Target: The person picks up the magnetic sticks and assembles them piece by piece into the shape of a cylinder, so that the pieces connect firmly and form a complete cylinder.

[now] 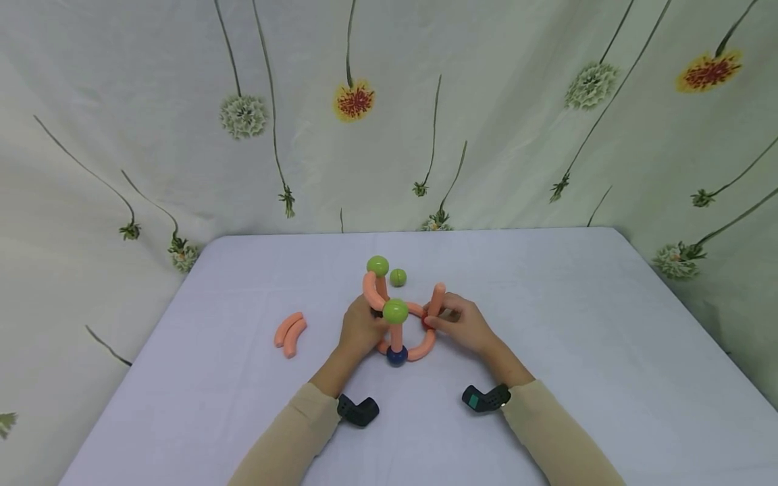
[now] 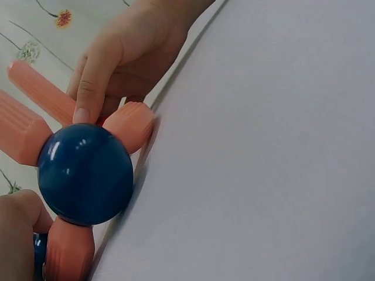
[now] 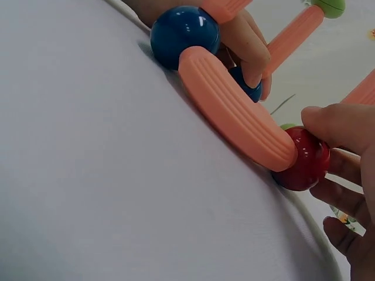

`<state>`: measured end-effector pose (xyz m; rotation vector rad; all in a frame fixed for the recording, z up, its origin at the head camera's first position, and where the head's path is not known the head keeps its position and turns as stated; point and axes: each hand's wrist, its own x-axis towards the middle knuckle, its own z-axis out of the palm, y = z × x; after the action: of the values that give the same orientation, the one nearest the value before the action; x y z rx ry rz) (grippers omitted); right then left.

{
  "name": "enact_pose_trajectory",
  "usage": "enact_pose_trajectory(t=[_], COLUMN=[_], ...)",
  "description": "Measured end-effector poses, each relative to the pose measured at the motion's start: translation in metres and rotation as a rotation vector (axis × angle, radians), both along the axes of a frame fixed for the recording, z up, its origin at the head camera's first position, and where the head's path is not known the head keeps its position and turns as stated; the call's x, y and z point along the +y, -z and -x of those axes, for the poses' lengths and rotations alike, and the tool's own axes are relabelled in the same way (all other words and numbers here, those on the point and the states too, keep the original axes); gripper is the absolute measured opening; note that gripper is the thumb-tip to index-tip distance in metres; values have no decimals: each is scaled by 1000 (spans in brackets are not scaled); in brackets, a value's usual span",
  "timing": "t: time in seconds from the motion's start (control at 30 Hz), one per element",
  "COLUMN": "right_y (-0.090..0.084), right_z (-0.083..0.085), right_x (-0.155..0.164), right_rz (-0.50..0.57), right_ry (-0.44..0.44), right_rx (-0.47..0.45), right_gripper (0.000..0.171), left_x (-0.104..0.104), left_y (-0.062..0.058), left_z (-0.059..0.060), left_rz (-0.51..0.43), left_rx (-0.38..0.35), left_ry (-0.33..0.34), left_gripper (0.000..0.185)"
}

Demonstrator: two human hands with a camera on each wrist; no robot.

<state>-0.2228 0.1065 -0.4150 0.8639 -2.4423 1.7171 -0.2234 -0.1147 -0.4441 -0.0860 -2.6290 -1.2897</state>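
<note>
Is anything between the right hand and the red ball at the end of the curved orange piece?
No. The right hand already touches the red ball: its fingers close around it, right where the curved orange piece ends. Nothing visible lies between them.

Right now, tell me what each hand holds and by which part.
The right hand pinches the red ball at the ring's right side. The left hand grips the toy's left side at a blue ball.

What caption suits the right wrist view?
Right hand pinches a red ball joined to a curved orange rod.
</note>
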Motion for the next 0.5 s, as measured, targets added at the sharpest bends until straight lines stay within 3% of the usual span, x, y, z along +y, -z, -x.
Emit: enact_pose_trajectory(t=[0.13,0.3,0.5], right_y=[1,-2,-4], right_z=[0,-1,-3], right_x=[-1,-3,-3], right_rz=[-23,-52,-69], right_ry=[-11,-18,-37], right_rx=[55,45,40], right_gripper=[13,9,9], left_x=[-4,-13,-20], left_y=[0,-1,-2], left_z=[-1,-4,-13], left_rz=[17,33,22], left_rx=[-10,-41,-7], left_ry=[21,69,115], left_gripper=[24,29,29])
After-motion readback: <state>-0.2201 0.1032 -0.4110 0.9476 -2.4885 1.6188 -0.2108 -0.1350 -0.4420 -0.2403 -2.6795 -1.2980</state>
